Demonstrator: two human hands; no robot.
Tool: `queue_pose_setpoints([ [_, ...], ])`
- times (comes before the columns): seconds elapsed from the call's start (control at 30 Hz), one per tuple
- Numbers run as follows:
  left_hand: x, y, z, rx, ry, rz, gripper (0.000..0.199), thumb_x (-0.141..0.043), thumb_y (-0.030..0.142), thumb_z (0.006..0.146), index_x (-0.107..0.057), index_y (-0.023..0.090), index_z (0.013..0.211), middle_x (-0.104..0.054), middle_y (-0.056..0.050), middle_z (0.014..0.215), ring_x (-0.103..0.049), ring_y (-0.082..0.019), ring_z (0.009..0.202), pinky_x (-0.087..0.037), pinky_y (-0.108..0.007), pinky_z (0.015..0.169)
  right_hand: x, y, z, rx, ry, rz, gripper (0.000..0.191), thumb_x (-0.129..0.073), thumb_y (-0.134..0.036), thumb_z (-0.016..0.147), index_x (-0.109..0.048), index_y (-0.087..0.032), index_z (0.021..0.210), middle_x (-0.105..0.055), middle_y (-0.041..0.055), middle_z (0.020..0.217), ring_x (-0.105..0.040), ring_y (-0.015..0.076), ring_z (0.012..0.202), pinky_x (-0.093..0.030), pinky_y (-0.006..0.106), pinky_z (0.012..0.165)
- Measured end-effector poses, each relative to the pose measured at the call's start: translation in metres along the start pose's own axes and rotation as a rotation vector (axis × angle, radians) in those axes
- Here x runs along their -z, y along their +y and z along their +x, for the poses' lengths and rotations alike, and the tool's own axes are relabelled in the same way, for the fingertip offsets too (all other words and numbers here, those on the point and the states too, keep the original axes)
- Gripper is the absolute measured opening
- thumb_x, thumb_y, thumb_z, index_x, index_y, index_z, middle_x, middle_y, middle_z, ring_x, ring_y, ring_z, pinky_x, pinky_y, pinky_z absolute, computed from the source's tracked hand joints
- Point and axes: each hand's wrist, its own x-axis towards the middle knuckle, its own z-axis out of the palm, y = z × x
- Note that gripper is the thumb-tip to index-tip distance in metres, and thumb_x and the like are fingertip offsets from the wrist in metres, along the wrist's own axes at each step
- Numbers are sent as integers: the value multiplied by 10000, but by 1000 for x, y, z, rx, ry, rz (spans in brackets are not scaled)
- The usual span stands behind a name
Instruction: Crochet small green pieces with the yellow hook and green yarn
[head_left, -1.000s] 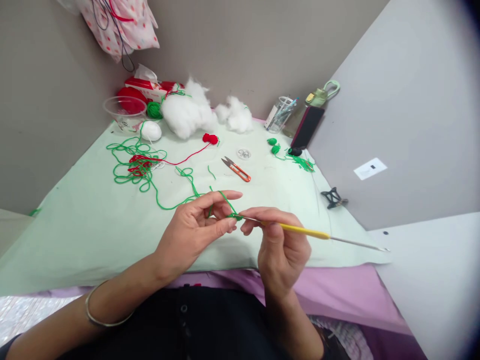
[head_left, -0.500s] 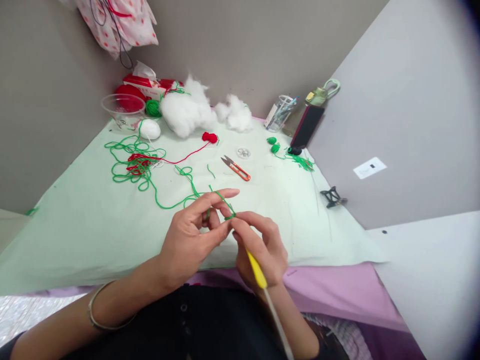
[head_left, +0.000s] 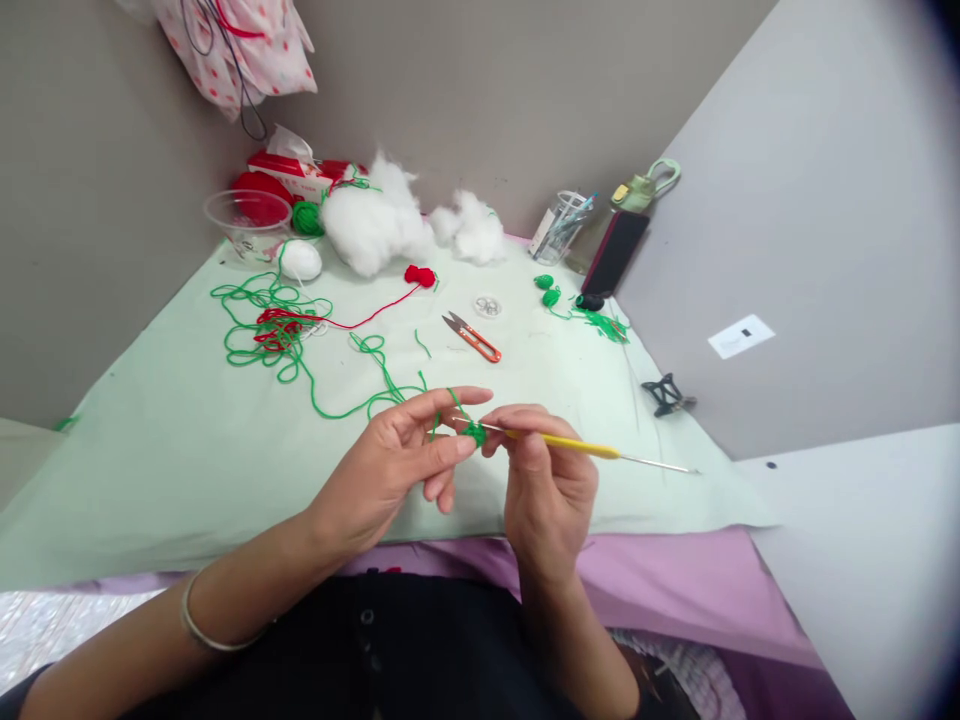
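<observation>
"What's on the table (head_left: 300, 480)?"
"White stuffing (head_left: 375, 222), at the back."
"And the hands?"
"Right hand (head_left: 551, 495) pinches the yellow hook (head_left: 577, 443); left hand (head_left: 379, 465) pinches the green piece (head_left: 475, 434), forefinger stretched out."
"Where's that green piece?"
"Between both hands, by the hook's near-left end."

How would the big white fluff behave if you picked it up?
The fluff would probably be light for its size: it looks airy, with wispy edges. It would likely squash and sag in the fingers, as it seems to be loose fibre with no firm shell. Rolling seems unlikely, given its lumpy, uneven shape.
</observation>
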Motion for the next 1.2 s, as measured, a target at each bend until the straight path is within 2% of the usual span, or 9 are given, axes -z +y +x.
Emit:
queue_pose_setpoints([
  [0.13, 0, 0, 3, 21, 32, -36, 361, -865, 193, 834, -803, 248, 1186, -628, 52, 864, -693, -61, 590, -626, -209, 646, 1, 3, -1, -32, -19, 26, 184, -606, -246, 1043, -788, -272, 1040, -712, 1, 957, -671, 112, 766, -550, 301, 747],
  [0.23, 1, 1, 4, 38, 43, -60, 417, -868, 171, 823, -786, 237, 1226, -636, 48, 877, -744, -92, 702, -633, -223, 755, 1, 1, 1, -102, -5, 102, 188, -598, -270, 1047, -783, -267, 1013, -705, -4, 956, -694, 103, 738, -579, 281, 706],
  [0.37, 2, 3, 4, 34, 24, -39, 445, -870, 154, 805, -791, 239, 1235, -632, 48, 885, -750, -111, 740, -625, -249, 803, 2, -5, 5, -150, 38, 157, 188, -611, -295, 1040, -781, -256, 969, -705, -8, 890, -702, 100, 689, -591, 253, 651],
  [0.6, 11, 6, 5, 119, -124, -77, 339, -853, 191, 813, -841, 222, 1150, -677, 6, 919, -743, -130, 798, -604, -259, 845, 11, -10, 14, -259, 50, 252, 192, -671, -324, 1002, -793, -229, 888, -690, -15, 802, -657, 77, 602, -550, 212, 581],
  [0.7, 7, 6, 5, 82, -105, -71, 335, -859, 190, 813, -840, 231, 1145, -680, 17, 890, -739, -123, 786, -605, -258, 838, 10, -9, 11, -284, 11, 277, 200, -656, -351, 1013, -790, -250, 904, -701, -18, 802, -638, 78, 609, -529, 212, 578],
  [0.83, -1, 3, 2, -53, -34, 36, 380, -875, 183, 822, -812, 257, 1189, -732, 22, 862, -745, -122, 816, -594, -249, 859, 4, -5, 3, -115, -7, 61, 160, -651, -323, 1017, -803, -276, 1002, -769, 22, 960, -667, 124, 733, -541, 277, 658],
  [1.03, -5, 1, -1, -46, 59, 72, 404, -858, 270, 848, -766, 210, 1238, -682, 27, 824, -717, -124, 699, -611, -246, 670, -1, -2, 0, 24, -24, -147, 197, -598, -225, 1033, -785, -277, 1062, -770, 34, 961, -673, 149, 749, -562, 313, 653],
  [1.13, -8, 0, 0, -53, 117, 32, 584, -898, 239, 797, -694, 193, 1342, -686, 34, 842, -670, -88, 593, -567, -206, 571, -4, 3, -5, 246, -6, -424, 269, -639, -145, 990, -787, -311, 1141, -768, 53, 1050, -720, 190, 909, -607, 348, 736],
  [1.2, -9, 0, 1, -21, 117, -14, 651, -907, 238, 788, -656, 174, 1386, -663, 53, 764, -593, -57, 488, -494, -175, 488, -5, 7, -10, 408, 33, -573, 342, -669, -110, 959, -785, -344, 1179, -759, 58, 1098, -727, 208, 981, -619, 370, 785],
])
